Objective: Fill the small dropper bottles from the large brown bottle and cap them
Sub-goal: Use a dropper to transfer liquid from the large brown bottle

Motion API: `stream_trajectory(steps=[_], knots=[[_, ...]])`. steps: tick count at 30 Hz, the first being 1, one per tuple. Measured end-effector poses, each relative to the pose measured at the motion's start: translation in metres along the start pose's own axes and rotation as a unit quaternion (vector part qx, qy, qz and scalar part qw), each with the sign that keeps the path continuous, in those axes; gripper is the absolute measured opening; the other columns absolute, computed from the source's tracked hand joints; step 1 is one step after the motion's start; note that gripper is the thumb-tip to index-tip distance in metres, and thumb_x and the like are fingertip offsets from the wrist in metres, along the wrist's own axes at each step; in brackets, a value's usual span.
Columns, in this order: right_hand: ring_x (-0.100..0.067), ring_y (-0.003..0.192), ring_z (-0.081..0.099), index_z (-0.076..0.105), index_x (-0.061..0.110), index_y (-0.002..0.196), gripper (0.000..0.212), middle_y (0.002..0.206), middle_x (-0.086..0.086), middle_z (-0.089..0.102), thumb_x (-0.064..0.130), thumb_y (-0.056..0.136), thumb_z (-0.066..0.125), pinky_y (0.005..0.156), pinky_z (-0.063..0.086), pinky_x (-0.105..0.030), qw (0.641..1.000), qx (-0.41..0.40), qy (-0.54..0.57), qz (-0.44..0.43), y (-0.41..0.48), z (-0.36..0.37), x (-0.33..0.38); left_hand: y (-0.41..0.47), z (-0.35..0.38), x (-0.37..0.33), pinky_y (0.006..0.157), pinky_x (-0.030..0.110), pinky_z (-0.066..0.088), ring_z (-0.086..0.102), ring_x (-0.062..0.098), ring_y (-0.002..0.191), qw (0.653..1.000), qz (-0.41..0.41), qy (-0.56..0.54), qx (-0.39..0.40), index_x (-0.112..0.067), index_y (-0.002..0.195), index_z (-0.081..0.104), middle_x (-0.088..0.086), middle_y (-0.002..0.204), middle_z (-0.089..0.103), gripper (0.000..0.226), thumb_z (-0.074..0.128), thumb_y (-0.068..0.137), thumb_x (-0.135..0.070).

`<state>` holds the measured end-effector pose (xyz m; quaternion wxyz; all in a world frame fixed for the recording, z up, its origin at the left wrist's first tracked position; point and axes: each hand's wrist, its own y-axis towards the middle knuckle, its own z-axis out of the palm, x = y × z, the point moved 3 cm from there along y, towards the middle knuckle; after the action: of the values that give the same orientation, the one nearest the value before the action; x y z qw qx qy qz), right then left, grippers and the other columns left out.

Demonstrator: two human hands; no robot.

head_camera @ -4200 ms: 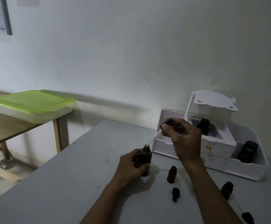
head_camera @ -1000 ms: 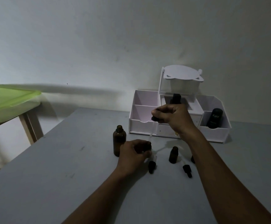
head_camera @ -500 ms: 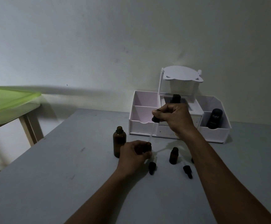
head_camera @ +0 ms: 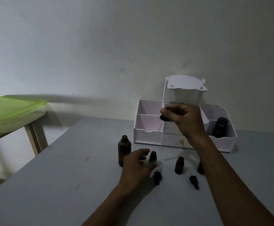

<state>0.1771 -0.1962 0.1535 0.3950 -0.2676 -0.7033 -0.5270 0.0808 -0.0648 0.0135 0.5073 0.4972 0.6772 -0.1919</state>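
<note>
While the right hand [head_camera: 183,118] pinches the dropper [head_camera: 163,117], left hand [head_camera: 137,167] now slack beside the small bottle [head_camera: 153,157], fingers [head_camera: 143,151] spread.

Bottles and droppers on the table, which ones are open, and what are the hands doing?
large brown bottle: upright, uncapped
left small bottle: upright, uncapped
middle small bottle: upright, uncapped
right small bottle: mostly hidden behind the right arm
left dropper cap: lying flat
right dropper cap: lying flat
right hand: pinches a dropper, raised
left hand: open, holding nothing
drawers: shut
</note>
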Motion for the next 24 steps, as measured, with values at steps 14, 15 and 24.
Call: stream_trajectory(steps=[14,15,24], knots=[[-0.020,0.071,0.076,0.077,0.012,0.084,0.005,0.073,-0.003,0.077,0.009,0.080,0.078,0.074,0.062,-0.033,0.992,-0.043,0.099,-0.059,-0.002,0.043,0.053,0.021,-0.116,0.010,0.080,0.031,0.060,0.069,0.001,0.086,0.970,0.079,-0.073,-0.219,-0.024,0.100,0.074,-0.014,0.090,0.073,0.019,0.078,0.081,-0.026],[-0.020,0.072,0.076,0.077,0.012,0.085,0.005,0.074,-0.003,0.077,0.010,0.080,0.078,0.076,0.062,-0.036,0.994,-0.038,0.090,-0.051,-0.003,0.049,0.049,0.023,-0.113,0.021,0.083,0.037,0.060,0.070,0.003,0.089,0.975,0.045,-0.098,-0.192,-0.025,0.102,0.074,-0.012,0.093,0.074,0.026,0.077,0.078,-0.035],[-0.018,0.076,0.075,0.078,0.018,0.081,0.002,0.074,-0.001,0.077,0.018,0.081,0.080,0.085,0.059,-0.046,0.999,-0.011,0.045,-0.025,0.000,0.078,0.017,0.028,-0.099,0.041,0.078,0.017,0.053,0.070,0.006,0.094,0.987,0.036,-0.143,-0.061,-0.023,0.100,0.077,-0.008,0.096,0.077,0.040,0.073,0.064,-0.039]])
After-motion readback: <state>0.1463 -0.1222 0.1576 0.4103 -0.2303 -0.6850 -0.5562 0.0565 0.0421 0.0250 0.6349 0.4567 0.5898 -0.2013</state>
